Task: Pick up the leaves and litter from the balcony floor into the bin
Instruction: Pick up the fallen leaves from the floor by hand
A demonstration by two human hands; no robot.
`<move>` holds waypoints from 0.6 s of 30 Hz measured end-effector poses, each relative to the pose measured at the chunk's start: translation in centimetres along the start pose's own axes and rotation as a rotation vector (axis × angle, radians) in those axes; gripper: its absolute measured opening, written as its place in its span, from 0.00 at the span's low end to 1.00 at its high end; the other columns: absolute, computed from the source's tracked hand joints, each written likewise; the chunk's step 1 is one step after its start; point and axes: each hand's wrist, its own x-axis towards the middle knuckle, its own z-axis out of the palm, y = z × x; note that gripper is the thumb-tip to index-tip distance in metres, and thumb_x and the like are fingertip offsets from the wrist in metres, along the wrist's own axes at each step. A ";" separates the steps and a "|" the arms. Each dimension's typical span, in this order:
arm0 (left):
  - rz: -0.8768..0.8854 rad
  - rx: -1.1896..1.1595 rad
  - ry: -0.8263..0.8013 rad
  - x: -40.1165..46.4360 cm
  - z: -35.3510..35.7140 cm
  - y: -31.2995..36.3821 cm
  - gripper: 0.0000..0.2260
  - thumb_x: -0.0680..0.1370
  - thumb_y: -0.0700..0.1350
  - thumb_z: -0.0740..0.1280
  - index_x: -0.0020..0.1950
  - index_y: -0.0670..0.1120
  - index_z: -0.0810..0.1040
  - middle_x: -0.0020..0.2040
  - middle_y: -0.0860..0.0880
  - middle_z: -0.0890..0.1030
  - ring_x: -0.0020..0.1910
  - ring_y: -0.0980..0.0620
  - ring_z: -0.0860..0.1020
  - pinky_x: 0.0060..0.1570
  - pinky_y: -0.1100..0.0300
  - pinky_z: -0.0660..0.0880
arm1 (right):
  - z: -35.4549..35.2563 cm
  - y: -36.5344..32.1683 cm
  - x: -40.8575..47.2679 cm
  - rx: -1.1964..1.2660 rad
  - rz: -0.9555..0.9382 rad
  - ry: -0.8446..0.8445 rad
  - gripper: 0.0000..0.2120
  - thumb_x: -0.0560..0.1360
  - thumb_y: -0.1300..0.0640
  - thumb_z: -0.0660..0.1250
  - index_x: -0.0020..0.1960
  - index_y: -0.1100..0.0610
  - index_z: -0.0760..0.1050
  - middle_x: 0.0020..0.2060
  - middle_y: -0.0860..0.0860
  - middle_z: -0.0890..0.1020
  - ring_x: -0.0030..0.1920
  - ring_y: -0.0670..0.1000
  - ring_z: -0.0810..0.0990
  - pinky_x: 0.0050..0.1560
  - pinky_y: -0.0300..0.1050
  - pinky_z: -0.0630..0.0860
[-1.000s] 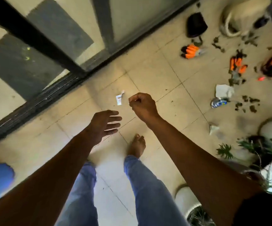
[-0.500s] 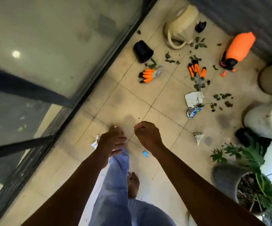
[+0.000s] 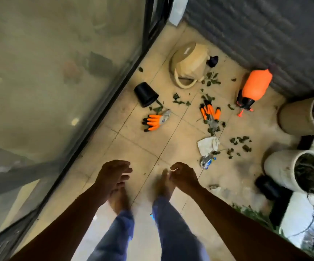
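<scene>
Green leaves [image 3: 240,141] lie scattered over the beige floor tiles ahead, more of them near the watering can [image 3: 211,80]. A crumpled white paper [image 3: 208,145], a crushed silver and blue wrapper [image 3: 206,160] and a small paper scrap [image 3: 215,187] lie to the right of my hands. My right hand [image 3: 185,177] is curled and pinches a tiny white scrap [image 3: 174,169] at waist height. My left hand [image 3: 112,176] hangs beside it with loosely bent fingers and holds nothing. No bin is in view.
Two orange gloves [image 3: 153,120] [image 3: 210,112], a tipped black pot [image 3: 145,94], a beige watering can [image 3: 189,65] and an orange sprayer [image 3: 255,87] lie ahead. Planters [image 3: 292,117] [image 3: 280,166] line the right side. A glass door [image 3: 58,81] runs along the left. A blue bit [image 3: 152,216] lies between my feet.
I have stepped forward along the balcony, so the gloves, leaves and litter lie closer. The white paper by the door track has passed out of view. Both hands kept their pose.
</scene>
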 end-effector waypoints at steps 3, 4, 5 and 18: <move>-0.017 0.047 -0.021 2.8 2.0 2.9 0.09 0.82 0.42 0.66 0.61 0.44 0.81 0.55 0.43 0.85 0.57 0.39 0.81 0.62 0.43 0.76 | -2.9 0.3 5.0 -0.164 -0.074 -0.138 0.12 0.80 0.57 0.63 0.63 0.54 0.72 0.51 0.54 0.82 0.43 0.52 0.81 0.37 0.36 0.74; -0.018 0.054 -0.019 3.7 2.8 4.0 0.09 0.82 0.42 0.67 0.61 0.44 0.81 0.55 0.43 0.85 0.57 0.40 0.82 0.61 0.45 0.76 | -3.9 0.4 7.1 -0.216 -0.089 -0.191 0.14 0.80 0.56 0.63 0.65 0.54 0.71 0.52 0.55 0.82 0.43 0.52 0.81 0.36 0.35 0.72; -0.015 0.057 -0.009 4.7 3.4 4.7 0.09 0.82 0.43 0.67 0.61 0.45 0.81 0.54 0.44 0.85 0.56 0.42 0.82 0.60 0.46 0.77 | -4.9 0.2 9.0 -0.271 -0.093 -0.233 0.16 0.81 0.55 0.63 0.67 0.55 0.69 0.55 0.57 0.82 0.47 0.54 0.82 0.40 0.38 0.72; -0.007 0.072 0.142 19.5 8.8 10.6 0.07 0.82 0.42 0.67 0.58 0.45 0.82 0.50 0.45 0.86 0.48 0.43 0.85 0.44 0.56 0.79 | -9.1 -6.1 28.3 0.064 -0.115 -0.234 0.28 0.79 0.59 0.65 0.76 0.50 0.60 0.57 0.60 0.82 0.51 0.57 0.85 0.46 0.45 0.80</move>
